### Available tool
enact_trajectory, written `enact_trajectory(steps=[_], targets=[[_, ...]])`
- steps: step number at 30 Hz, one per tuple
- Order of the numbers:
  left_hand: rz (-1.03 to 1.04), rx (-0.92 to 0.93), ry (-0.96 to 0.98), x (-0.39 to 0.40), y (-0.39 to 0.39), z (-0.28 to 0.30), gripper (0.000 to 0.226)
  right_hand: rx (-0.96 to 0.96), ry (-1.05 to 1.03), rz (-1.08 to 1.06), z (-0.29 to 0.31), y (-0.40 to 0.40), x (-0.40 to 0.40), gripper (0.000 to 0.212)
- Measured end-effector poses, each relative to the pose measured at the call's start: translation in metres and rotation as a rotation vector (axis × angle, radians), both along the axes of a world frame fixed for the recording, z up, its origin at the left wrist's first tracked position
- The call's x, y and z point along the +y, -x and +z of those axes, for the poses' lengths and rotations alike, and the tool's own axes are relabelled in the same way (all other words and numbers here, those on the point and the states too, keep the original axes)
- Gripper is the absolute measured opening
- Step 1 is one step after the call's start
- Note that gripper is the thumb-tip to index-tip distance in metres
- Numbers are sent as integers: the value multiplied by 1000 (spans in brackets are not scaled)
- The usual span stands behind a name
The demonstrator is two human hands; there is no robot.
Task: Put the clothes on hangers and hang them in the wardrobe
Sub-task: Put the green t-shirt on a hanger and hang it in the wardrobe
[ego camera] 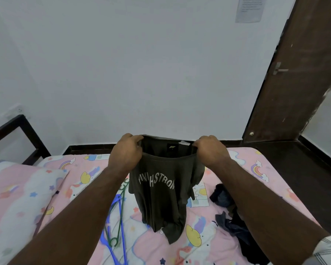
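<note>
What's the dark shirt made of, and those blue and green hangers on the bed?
The dark shirt looks like soft knit cloth, probably cotton: matte, drooping in folds from both hands, with white printed letters. The blue hanger and green hanger look like thin moulded plastic: bright solid colour, smooth and slightly shiny. They might be coated wire; that is hard to tell.

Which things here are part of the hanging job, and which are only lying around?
For the job: dark t-shirt held up by left hand and right hand; blue hanger; green hanger; pile of dark clothes.

Not for the job: pillow, bed sheet, door.
</note>
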State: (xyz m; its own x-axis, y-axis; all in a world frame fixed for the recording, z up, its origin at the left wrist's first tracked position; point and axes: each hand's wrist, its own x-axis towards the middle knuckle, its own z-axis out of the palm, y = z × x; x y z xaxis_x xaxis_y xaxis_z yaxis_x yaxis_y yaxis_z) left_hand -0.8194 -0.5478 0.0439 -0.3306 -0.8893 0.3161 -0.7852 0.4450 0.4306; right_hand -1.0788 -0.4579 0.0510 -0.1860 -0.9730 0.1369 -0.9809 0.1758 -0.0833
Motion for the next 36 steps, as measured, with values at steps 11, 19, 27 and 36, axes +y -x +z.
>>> enact_trajectory(steps=[11, 19, 27, 36], targets=[[-17, 218, 85, -1, 8, 13, 35, -132, 317, -90, 35, 2, 0, 25], [-120, 218, -108, 4, 7, 18, 55, -217, 231, -28, 33, 7, 16, 43], [-227, 415, -544, 2, 11, -2, 49, -314, 36, -125, 18, 30, 19, 43], [-254, 63, -530, -26, 47, -124, 62, -334, -242, -131, -103, 62, -4, 42]])
